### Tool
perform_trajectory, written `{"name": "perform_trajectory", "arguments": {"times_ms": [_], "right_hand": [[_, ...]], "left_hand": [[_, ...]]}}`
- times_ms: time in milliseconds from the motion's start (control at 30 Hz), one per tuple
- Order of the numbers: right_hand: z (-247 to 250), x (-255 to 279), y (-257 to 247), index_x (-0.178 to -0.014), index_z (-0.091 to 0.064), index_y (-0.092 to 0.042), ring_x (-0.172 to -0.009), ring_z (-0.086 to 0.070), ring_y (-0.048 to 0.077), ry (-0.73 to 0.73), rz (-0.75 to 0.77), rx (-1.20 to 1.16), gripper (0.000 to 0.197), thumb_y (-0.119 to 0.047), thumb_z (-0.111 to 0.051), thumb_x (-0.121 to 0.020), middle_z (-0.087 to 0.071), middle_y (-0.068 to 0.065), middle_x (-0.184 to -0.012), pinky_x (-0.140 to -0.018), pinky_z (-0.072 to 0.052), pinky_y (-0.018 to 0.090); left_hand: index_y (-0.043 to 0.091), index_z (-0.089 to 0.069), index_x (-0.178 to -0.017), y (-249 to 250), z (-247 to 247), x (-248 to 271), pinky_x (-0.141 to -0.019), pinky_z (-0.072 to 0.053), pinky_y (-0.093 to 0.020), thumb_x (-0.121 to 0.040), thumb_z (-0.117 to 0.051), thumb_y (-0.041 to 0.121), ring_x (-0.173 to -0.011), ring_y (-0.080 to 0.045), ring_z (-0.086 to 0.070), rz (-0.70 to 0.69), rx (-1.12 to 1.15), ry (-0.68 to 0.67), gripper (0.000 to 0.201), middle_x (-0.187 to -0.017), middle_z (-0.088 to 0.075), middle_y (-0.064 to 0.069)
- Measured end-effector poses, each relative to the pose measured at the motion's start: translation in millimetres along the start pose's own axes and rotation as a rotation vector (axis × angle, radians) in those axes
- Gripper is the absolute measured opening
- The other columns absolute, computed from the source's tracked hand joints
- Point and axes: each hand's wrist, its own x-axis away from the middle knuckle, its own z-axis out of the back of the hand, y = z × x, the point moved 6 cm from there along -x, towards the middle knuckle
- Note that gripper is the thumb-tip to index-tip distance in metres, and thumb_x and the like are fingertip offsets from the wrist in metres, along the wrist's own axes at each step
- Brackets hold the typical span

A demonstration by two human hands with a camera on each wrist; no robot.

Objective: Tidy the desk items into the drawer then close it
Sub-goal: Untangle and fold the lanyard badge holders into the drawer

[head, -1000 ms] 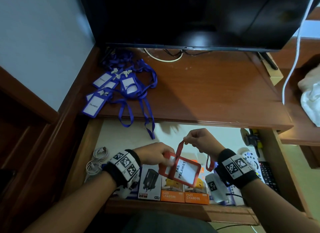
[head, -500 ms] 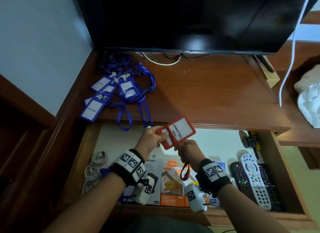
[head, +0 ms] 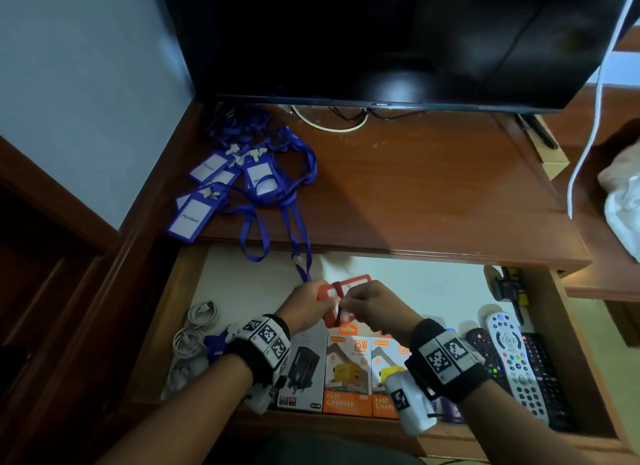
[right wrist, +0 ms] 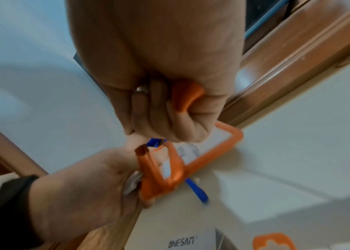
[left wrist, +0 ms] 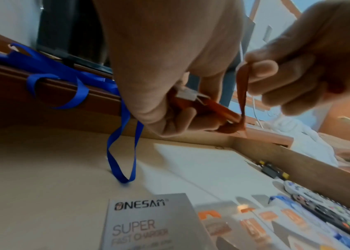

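Over the open drawer [head: 433,291], both hands meet on a red badge holder [head: 349,284]. My left hand [head: 304,305] grips the holder's clip end [left wrist: 212,106]. My right hand [head: 367,302] pinches its red lanyard strap [left wrist: 242,88], with more strap bunched in the curled fingers [right wrist: 187,94]. The strap crosses the holder's white card [right wrist: 212,152]. Several blue badge holders [head: 194,218] lie on the desk at the left. Their blue lanyards [head: 298,246] hang over the desk edge into the drawer.
The drawer's front holds charger boxes [head: 346,371], with remotes [head: 512,357] at its right and coiled white cables [head: 194,329] at its left. A TV [head: 381,42] stands at the back of the desk. A white cord [head: 588,135] hangs at the right.
The left hand lifted the red holder toward the desk edge, then lowered it. The right hand, first above the hanging holder, dropped below it and has now closed in with the strap.
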Motion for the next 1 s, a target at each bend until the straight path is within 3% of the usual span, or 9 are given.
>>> {"name": "perform_trajectory", "arguments": {"times_ms": [100,233,333,433,500,667,767,900,1000], "right_hand": [[6.3,-2.5,-0.8,-0.064,-0.058,-0.005,-0.040,-0.036,0.000,-0.001,0.030,0.038,0.027,-0.008,-0.062,-0.090,-0.044,-0.003,-0.051,-0.043,-0.031,0.011],[15.4,-2.6,-5.6,-0.067,-0.063,0.002,-0.046,-0.050,0.001,0.039,0.083,-0.008,0.019,-0.004,-0.070,-0.084,-0.059,-0.002,-0.055,-0.051,-0.041,0.013],[15.9,-3.0,-9.2,-0.066,-0.062,0.002,-0.036,-0.041,0.000,0.026,0.103,-0.009,0.020,-0.004,-0.073,-0.082,-0.052,-0.007,-0.047,-0.041,-0.031,0.008],[8.9,-8.2,-4.5,-0.063,-0.061,-0.004,-0.041,-0.031,0.006,-0.009,0.086,0.021,0.024,-0.010,-0.075,-0.080,-0.042,-0.004,-0.048,-0.042,-0.027,0.014],[1.6,-12.6,-0.6,-0.058,-0.061,-0.010,-0.044,-0.029,0.010,-0.036,0.057,-0.021,0.027,-0.010,-0.074,-0.082,-0.043,0.001,-0.051,-0.043,-0.025,0.019],[-7.1,-19.2,-7.0,-0.062,-0.060,-0.009,-0.051,-0.043,0.014,-0.071,0.068,-0.131,0.026,-0.010,-0.066,-0.088,-0.050,0.006,-0.057,-0.048,-0.035,0.021],[-11.0,-23.2,-16.4,-0.065,-0.059,-0.006,-0.051,-0.054,0.017,-0.094,0.099,-0.267,0.021,-0.017,-0.068,-0.080,-0.057,0.009,-0.060,-0.046,-0.042,0.022],[-25.3,-29.8,-28.4,-0.071,-0.059,-0.005,-0.059,-0.054,0.025,-0.124,0.076,-0.547,0.015,-0.019,-0.063,-0.073,-0.060,0.012,-0.066,-0.056,-0.046,0.030],[-48.5,-34.6,-42.2,-0.082,-0.069,-0.011,-0.067,-0.062,0.023,-0.143,0.140,-0.682,0.012,-0.022,-0.067,-0.077,-0.067,0.009,-0.073,-0.061,-0.051,0.034]], "left_hand": [[0.024,-0.053,-0.076,5.4,-11.8,9.3,-0.064,-0.041,-0.024,-0.091,-0.059,0.020,-0.074,-0.012,-0.054,-0.081,-0.153,-0.156,0.016,-0.076,-0.055,0.007],[0.027,-0.051,-0.072,11.5,-18.3,22.2,-0.070,-0.044,-0.027,-0.089,-0.061,0.021,-0.074,-0.012,-0.055,-0.116,-0.233,-0.305,0.022,-0.076,-0.055,0.007],[0.021,-0.056,-0.082,13.5,-17.2,31.5,-0.066,-0.044,-0.023,-0.090,-0.062,0.018,-0.070,-0.008,-0.053,-0.114,-0.215,-0.394,0.010,-0.076,-0.055,0.008],[0.018,-0.061,-0.092,8.7,-10.3,38.7,-0.070,-0.046,-0.025,-0.088,-0.062,0.010,-0.071,-0.007,-0.055,-0.086,-0.123,-0.487,0.009,-0.077,-0.058,0.009],[0.020,-0.060,-0.086,8.0,0.7,44.2,-0.069,-0.045,-0.022,-0.087,-0.062,0.006,-0.067,-0.002,-0.055,-0.091,-0.054,-0.511,0.015,-0.073,-0.058,0.012],[0.022,-0.058,-0.077,13.7,32.8,53.2,-0.069,-0.043,-0.019,-0.087,-0.058,-0.003,-0.065,-0.001,-0.053,-0.133,0.163,-0.465,0.027,-0.068,-0.055,0.014],[0.017,-0.061,-0.091,11.1,45.2,52.8,-0.078,-0.049,-0.026,-0.086,-0.060,0.003,-0.080,-0.010,-0.058,-0.165,0.295,-0.371,0.015,-0.083,-0.060,0.002],[0.008,-0.061,-0.104,4.1,63.0,50.5,-0.086,-0.051,-0.032,-0.079,-0.061,0.007,-0.095,-0.025,-0.059,-0.168,0.590,-0.159,0.025,-0.097,-0.061,-0.014],[0.010,-0.061,-0.110,-2.4,74.9,50.8,-0.088,-0.053,-0.033,-0.080,-0.059,0.001,-0.102,-0.022,-0.063,-0.196,0.803,-0.065,0.031,-0.109,-0.064,-0.013]]}}
